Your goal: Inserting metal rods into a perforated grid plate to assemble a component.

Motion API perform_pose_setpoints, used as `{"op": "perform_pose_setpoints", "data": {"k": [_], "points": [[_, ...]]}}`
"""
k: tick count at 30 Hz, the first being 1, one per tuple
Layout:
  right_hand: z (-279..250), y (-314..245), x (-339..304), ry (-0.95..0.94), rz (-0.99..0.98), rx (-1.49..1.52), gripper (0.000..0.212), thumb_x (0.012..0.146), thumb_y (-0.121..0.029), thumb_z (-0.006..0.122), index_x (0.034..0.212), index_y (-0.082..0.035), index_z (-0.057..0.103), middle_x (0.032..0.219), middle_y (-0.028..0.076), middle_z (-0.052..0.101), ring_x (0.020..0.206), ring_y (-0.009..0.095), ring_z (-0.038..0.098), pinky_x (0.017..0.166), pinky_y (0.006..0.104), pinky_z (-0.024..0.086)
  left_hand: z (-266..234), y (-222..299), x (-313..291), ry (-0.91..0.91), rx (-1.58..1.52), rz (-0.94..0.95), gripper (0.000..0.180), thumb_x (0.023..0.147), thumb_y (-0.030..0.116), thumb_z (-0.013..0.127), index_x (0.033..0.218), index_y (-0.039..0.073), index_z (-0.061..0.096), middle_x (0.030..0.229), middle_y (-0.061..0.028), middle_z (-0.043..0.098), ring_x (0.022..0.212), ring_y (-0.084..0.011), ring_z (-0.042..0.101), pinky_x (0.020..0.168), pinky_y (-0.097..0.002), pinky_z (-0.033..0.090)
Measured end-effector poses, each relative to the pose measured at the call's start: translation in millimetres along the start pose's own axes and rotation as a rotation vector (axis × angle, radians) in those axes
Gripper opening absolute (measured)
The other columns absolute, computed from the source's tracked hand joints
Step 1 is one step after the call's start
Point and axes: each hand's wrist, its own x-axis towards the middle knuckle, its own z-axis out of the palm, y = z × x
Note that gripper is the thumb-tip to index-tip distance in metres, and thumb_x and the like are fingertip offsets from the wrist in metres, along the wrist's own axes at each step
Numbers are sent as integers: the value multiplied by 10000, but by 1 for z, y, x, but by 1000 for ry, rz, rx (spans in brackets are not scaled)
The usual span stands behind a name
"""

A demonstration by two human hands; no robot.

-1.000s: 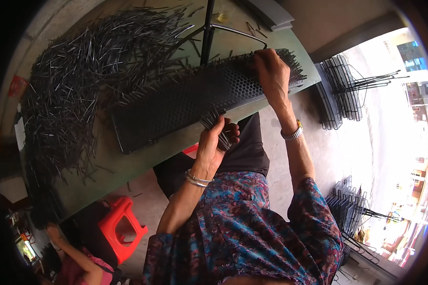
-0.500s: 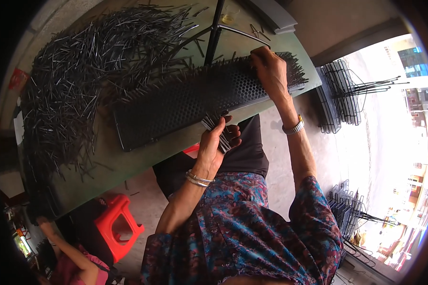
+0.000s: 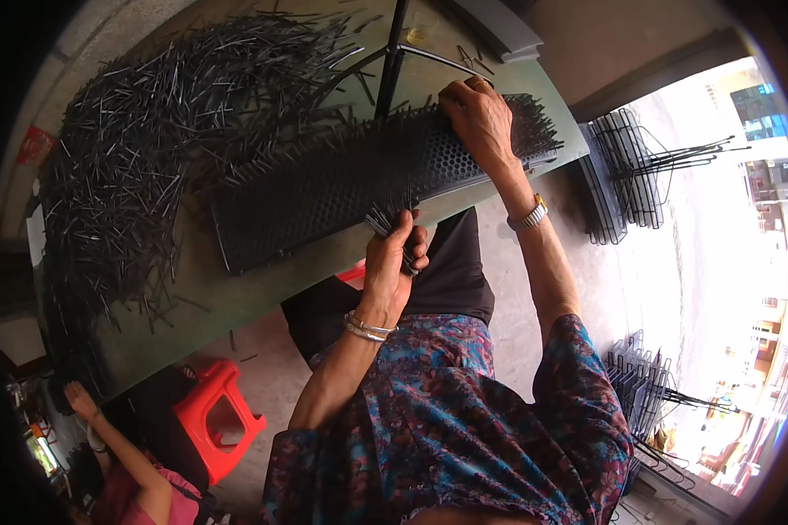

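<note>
A bundle of thin black sticks is clasped in my left hand, just off the table's near edge. In front of it lies a long black tray with rows of round holes. Similar sticks stand upright along the tray's far side and at its right end. My right hand is over the right part of the tray, fingers bent and pressed together at the far rows. Whatever those fingertips hold is hidden.
A large heap of loose black sticks covers the table's left side. A dark upright post rises behind the tray. A red stool stands at lower left, near another person's arm. Wire racks are stacked at right.
My right hand has moved slightly left along the tray's far rows. My left fingers have curled more tightly around the bundle. The other person's arm at lower left has shifted.
</note>
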Motion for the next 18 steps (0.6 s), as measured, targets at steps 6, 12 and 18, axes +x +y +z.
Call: {"op": "perform_pose_setpoints", "data": {"k": [6,12,18], "points": [[4,-4,-6,-28,-67,-152,167,862,-234,597,939,-116,687,911,103,618,856,293,610,752,401,459,7,0,-2,25,29,19,257,939,284,615,1034,48,583,720,-1,538,611,-87,501,489,-217,360],[-3,-6,-10,-4,-14,-183,194,872,-226,585,973,-120,712,938,106,629,873,295,606,779,400,445,4,0,-1,40,26,50,267,930,288,627,1036,45,597,704,0,544,608,-97,530,460,-213,362],[-24,-23,-23,-17,75,108,242,885,-261,626,1011,-71,707,878,117,643,794,236,634,696,340,486,10,2,-3,49,58,83,281,910,291,656,1009,29,629,690,-9,565,574,-84,525,439,-204,351]]}}
